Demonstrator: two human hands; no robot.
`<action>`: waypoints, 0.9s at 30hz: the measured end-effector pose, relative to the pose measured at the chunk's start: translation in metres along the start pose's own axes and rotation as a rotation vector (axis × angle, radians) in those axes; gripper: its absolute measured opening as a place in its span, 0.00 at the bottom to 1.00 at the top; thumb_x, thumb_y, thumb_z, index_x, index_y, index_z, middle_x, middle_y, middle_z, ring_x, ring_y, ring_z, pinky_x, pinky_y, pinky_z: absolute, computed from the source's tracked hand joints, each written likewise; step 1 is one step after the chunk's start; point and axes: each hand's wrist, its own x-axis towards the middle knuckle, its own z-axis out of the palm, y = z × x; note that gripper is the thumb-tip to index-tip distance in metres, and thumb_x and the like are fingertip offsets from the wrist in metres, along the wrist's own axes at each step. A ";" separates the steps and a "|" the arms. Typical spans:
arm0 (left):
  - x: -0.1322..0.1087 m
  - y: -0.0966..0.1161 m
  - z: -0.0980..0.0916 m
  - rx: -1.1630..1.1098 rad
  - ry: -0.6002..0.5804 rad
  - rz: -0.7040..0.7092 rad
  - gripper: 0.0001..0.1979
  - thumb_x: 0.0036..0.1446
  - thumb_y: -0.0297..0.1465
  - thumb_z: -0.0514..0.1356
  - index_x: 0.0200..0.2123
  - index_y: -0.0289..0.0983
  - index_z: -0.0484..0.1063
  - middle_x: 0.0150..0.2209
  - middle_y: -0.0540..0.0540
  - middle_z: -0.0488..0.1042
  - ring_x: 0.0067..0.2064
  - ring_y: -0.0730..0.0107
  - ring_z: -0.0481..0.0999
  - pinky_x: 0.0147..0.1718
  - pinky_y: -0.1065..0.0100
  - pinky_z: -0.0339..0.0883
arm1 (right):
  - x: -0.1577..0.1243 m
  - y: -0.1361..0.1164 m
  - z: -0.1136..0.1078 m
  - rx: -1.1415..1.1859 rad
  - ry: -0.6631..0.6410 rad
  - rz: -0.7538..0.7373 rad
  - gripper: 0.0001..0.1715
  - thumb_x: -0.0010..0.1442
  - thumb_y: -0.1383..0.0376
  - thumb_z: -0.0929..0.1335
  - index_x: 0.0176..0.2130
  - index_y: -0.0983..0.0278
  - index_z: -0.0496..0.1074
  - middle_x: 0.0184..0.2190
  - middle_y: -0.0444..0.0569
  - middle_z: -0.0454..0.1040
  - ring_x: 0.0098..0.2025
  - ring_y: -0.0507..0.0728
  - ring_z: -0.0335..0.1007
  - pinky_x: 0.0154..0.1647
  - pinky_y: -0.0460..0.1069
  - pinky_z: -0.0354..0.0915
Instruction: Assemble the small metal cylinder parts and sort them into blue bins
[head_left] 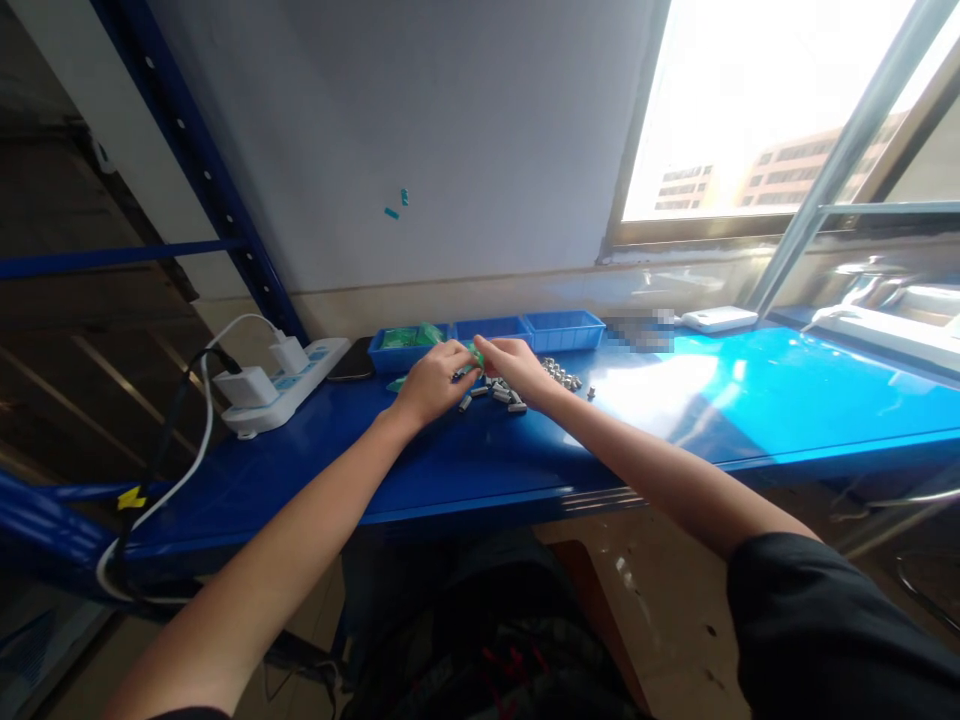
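My left hand (437,378) and my right hand (508,362) meet over the blue table, fingers closed around a small green plastic bag (476,354). Most of the bag is hidden by the fingers, so its contents cannot be made out. Under and beside my hands lie several small metal cylinders (501,396). Smaller shiny metal pieces (559,374) form a pile just right of my right hand. Behind the hands stands a blue bin with three compartments (491,330); green packets (405,336) fill its left one. Another green piece (396,384) rests on the table by my left wrist.
A white power strip (300,385) with plugged-in chargers and cables sits at the left, near a dark phone-like slab (351,359). A white box (720,319) lies at the back right. Blue shelf posts (214,170) rise on the left; the table's front edge (465,508) runs before me.
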 end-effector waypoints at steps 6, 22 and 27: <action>0.003 0.008 0.007 -0.750 0.052 -0.335 0.18 0.56 0.44 0.58 0.42 0.37 0.67 0.41 0.44 0.73 0.44 0.64 0.73 0.45 0.64 0.67 | -0.005 -0.010 0.000 -0.225 0.126 -0.273 0.18 0.62 0.60 0.63 0.47 0.65 0.74 0.41 0.52 0.77 0.42 0.56 0.73 0.43 0.49 0.66; 0.073 -0.066 -0.037 0.023 0.307 -0.604 0.08 0.46 0.27 0.61 0.33 0.35 0.72 0.35 0.39 0.77 0.45 0.53 0.75 0.46 0.60 0.65 | -0.007 -0.013 -0.006 -0.465 0.119 -0.494 0.19 0.55 0.75 0.58 0.36 0.62 0.74 0.29 0.47 0.73 0.36 0.57 0.65 0.41 0.49 0.61; 0.100 -0.086 -0.032 0.320 0.165 -0.605 0.16 0.45 0.26 0.63 0.41 0.34 0.71 0.41 0.34 0.76 0.50 0.47 0.73 0.49 0.55 0.63 | -0.007 -0.011 -0.014 -0.476 0.167 -0.516 0.19 0.54 0.76 0.57 0.28 0.62 0.72 0.27 0.48 0.67 0.35 0.57 0.62 0.39 0.49 0.59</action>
